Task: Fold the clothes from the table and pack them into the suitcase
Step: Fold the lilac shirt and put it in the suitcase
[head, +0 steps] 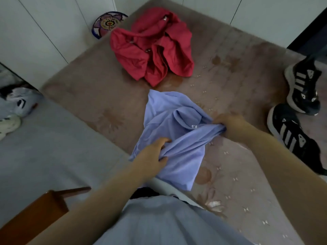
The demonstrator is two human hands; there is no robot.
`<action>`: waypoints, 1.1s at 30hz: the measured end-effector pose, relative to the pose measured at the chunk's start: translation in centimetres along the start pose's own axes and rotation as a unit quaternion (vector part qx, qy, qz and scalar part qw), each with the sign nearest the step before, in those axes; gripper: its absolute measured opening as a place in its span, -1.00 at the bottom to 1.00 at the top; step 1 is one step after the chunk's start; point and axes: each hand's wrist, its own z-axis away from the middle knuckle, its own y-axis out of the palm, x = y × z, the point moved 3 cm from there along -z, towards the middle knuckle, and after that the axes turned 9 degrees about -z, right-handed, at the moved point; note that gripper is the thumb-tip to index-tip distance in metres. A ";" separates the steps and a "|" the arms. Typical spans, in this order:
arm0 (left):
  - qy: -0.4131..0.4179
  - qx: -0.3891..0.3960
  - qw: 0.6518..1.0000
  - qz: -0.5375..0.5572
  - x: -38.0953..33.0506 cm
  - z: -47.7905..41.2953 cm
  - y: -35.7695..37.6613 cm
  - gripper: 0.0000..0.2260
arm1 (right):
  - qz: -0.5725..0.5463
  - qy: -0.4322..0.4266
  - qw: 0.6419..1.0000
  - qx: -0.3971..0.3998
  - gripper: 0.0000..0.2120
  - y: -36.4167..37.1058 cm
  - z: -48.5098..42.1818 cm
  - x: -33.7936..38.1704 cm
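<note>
Blue shirt (164, 110) long axis runs away from person (collar label near right hand (230, 123)); both hands clutch bunched fabric; left hand (152, 154) and its arm hide part of near edge.

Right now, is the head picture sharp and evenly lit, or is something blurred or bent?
Head view: dim, flat light, no glare; soft overall, the blue shirt and red garment lack fine weave; wide-angle lens tilts the lines of the cupboard at top left.
</note>
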 end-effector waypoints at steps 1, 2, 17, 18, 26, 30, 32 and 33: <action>0.006 -0.006 1.000 0.011 -0.1 0.0 0.0 -0.62 | -0.046 -0.008 0.999 0.008 -0.69 -1.3 -0.3 0.1; 0.004 -0.010 1.000 0.022 0.0 0.0 0.0 -0.62 | -0.096 -0.018 0.995 0.007 -0.70 -2.7 -0.6 0.5; -0.189 -0.175 0.959 0.115 7.4 2.6 -1.2 -0.46 | -0.071 -0.163 0.973 -0.145 -0.70 -2.8 -14.6 13.8; -0.183 -0.175 0.964 0.084 7.4 2.6 -1.2 -0.43 | -0.038 -0.141 0.972 -0.184 -0.68 -2.3 -14.8 14.2; 0.059 -0.160 0.949 -0.267 7.6 0.7 -0.7 -0.49 | -0.026 -0.097 0.950 -0.297 -0.56 4.8 -7.8 13.0; 0.122 -0.064 0.925 -0.355 9.7 -0.3 1.0 -0.51 | -0.023 -0.049 0.984 -0.168 -0.35 8.9 -4.6 9.5; 0.110 -0.037 0.921 -0.371 11.2 -0.4 2.1 -0.48 | 0.010 -0.029 0.995 -0.097 -0.27 9.6 -4.3 8.5; 0.105 -0.033 0.924 -0.367 11.5 -0.5 2.3 -0.47 | 0.011 -0.015 0.997 -0.075 -0.27 9.6 -4.5 8.2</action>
